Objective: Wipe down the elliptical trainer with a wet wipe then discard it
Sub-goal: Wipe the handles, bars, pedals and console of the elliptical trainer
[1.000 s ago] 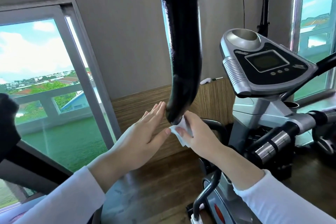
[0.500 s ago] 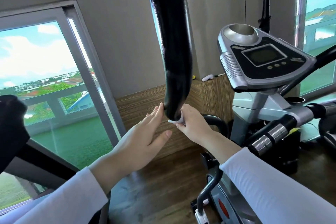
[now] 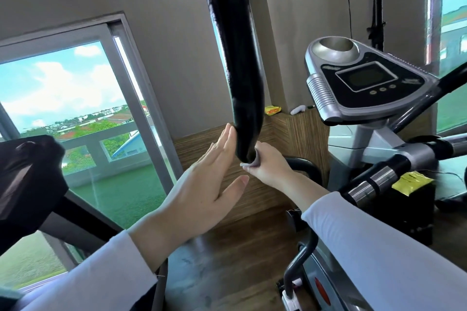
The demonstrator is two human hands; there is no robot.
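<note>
Your right hand (image 3: 271,166) pinches the bunched wipe (image 3: 254,160) against the grip (image 3: 240,70)'s bottom tip, left hand (image 3: 207,184) flat-fingered on the grip's side: only braced, so a hard rub may swing the grip away and slip the wipe off.

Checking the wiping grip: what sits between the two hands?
In the head view, the lower end of the handle hangs between the left hand and the right hand, which pinches the wipe against it.
</note>
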